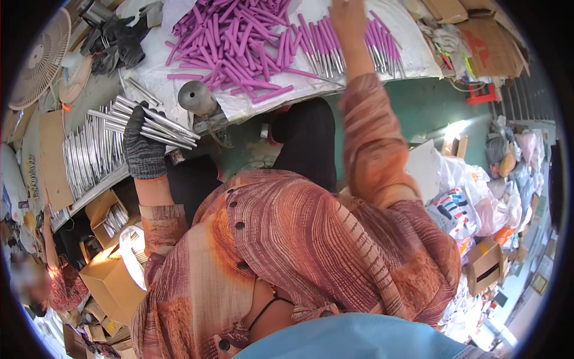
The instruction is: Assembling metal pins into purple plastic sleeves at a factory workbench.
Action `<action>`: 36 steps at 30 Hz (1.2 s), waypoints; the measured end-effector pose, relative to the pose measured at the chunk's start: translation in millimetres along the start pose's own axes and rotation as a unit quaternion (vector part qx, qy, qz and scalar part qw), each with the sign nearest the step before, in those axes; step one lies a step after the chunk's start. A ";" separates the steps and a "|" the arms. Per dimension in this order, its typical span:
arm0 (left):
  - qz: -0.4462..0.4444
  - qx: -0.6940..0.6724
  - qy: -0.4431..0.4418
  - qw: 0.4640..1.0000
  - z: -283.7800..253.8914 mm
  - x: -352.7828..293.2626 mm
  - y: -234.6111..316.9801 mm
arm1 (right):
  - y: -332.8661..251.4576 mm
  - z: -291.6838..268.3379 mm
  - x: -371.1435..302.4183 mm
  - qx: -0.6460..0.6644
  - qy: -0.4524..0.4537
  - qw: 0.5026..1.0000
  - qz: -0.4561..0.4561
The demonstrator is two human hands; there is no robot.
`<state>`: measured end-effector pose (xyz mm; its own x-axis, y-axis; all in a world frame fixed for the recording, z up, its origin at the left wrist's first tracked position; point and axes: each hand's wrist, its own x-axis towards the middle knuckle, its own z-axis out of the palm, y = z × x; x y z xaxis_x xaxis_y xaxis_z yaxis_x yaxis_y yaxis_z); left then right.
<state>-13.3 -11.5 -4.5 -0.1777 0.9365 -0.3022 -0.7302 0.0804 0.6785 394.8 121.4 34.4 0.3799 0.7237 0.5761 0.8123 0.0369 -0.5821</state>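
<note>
My left hand (141,143), in a dark grey knitted glove, is closed round a bundle of shiny metal tubes (173,133). More bare metal tubes (89,152) lie side by side on the table just left of it. My right hand (348,24) is bare and reaches far across the table, over a row of metal rods with purple foam sleeves (382,45). Its fingers run to the upper edge of the view and are blurred, so their grip is hidden. A big heap of loose purple foam tubes (239,42) lies left of that hand.
Between the tubes and the heap, a round metal block with a hole (197,99) stands at the table edge. Dark gloves (116,42) and a fan (42,57) are at the far left. Cardboard boxes (113,281) stand lower left, near another person (63,287). Plastic bags (472,191) pile up at right.
</note>
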 end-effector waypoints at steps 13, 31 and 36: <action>0.211 0.202 0.017 0.956 10.0 29.5 -11.8 | 81.8 86.4 -79.4 0.051 -0.323 0.935 0.140; 0.249 0.342 -0.058 0.904 67.0 -18.5 -24.9 | -125.0 -37.2 -96.9 0.569 -0.200 0.794 0.071; 0.147 0.280 -0.081 0.945 68.5 -25.2 -25.9 | -140.5 -47.5 -98.0 0.555 -0.229 0.795 0.086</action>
<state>55.3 -13.8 31.4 -0.1832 0.9826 0.0307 -0.1939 -0.0667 0.9788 264.4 12.6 86.9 0.0354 0.9497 0.3113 -0.2222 0.3111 -0.9240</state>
